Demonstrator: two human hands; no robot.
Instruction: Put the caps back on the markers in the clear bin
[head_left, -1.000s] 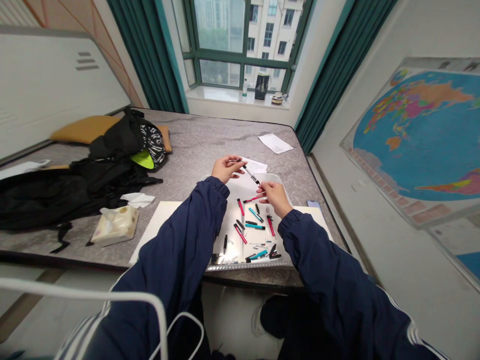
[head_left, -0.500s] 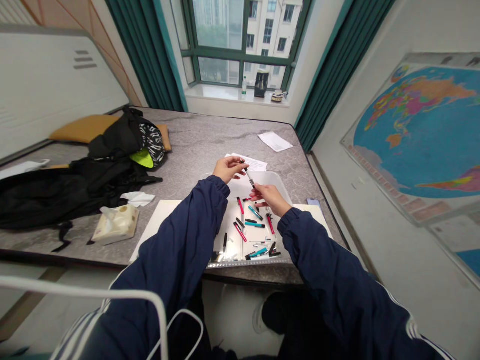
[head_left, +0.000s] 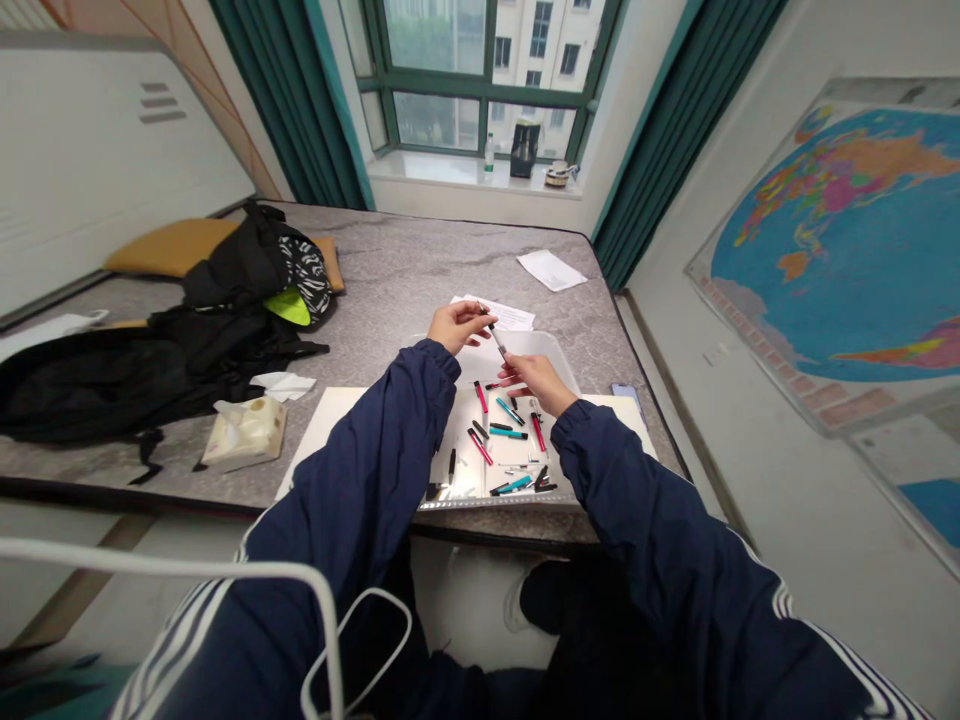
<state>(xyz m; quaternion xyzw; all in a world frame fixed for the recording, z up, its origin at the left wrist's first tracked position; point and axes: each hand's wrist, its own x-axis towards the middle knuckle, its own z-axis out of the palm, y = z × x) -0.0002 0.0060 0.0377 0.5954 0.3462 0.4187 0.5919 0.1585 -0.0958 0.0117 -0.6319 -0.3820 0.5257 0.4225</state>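
Over the far part of a shallow white tray [head_left: 559, 352], both my hands hold one slim pen part [head_left: 496, 338], dark at its upper end and pale along the middle. My left hand [head_left: 456, 327] pinches the dark upper end. Its lower end sits between the fingertips of my right hand [head_left: 541, 381]. Whether it is a whole pen or only part of one is too small to tell. Below, the tray holds several red pen pieces [head_left: 480, 447], teal pen pieces [head_left: 508, 433] and black caps [head_left: 452, 466], along with thin clear or metal bits.
A tissue pack [head_left: 244, 433] and black backpack [head_left: 225, 350] lie to the left, with a patterned cap [head_left: 306, 275] on top. Printed paper [head_left: 499, 313] lies behind the tray, another sheet [head_left: 551, 270] farther back. A phone-like object [head_left: 627, 391] is at right. A white cable [head_left: 285, 570] crosses the lower left.
The view has tipped down slightly, so the scene shifts within the picture. Both hands stay close together on the same slim pen part, with the fingers only slightly shifted.
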